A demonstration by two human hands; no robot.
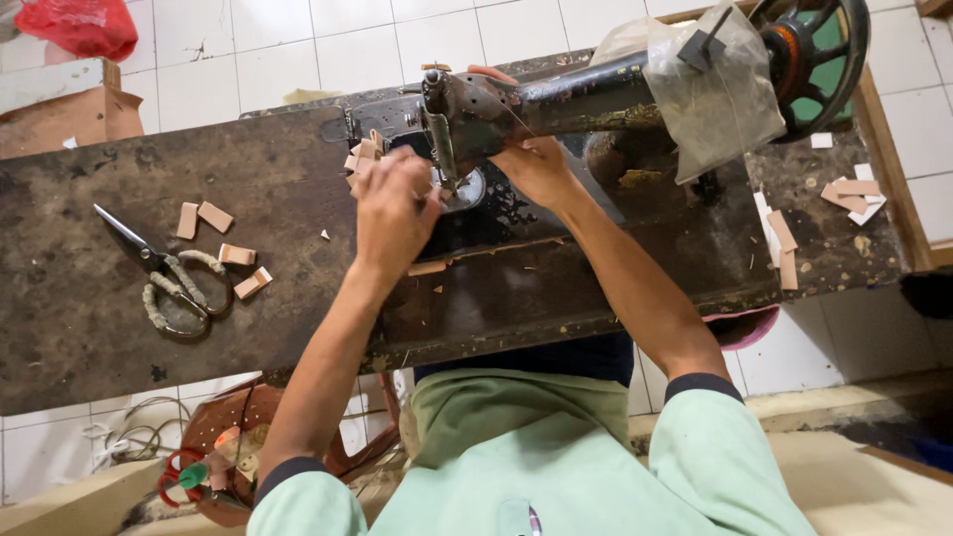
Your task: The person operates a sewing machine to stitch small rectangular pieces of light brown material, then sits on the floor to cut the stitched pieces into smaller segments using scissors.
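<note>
Your left hand [395, 210] pinches small tan leather pieces [363, 156] at the needle of the black sewing machine [556, 99]; your right hand's [536, 164] grip is hidden. Open table [79, 328] lies left, past the scissors [164, 278].

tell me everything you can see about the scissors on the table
The scissors lie flat on the dark, worn table, left of the sewing machine and apart from both hands. The blades look like grey metal, shut, pointing up and to the left. The two large handle loops are wrapped in pale, grimy cord or cloth and point down and to the right. Small tan leather-like pieces lie just above and to the right; whether one touches a handle loop is unclear.
</note>
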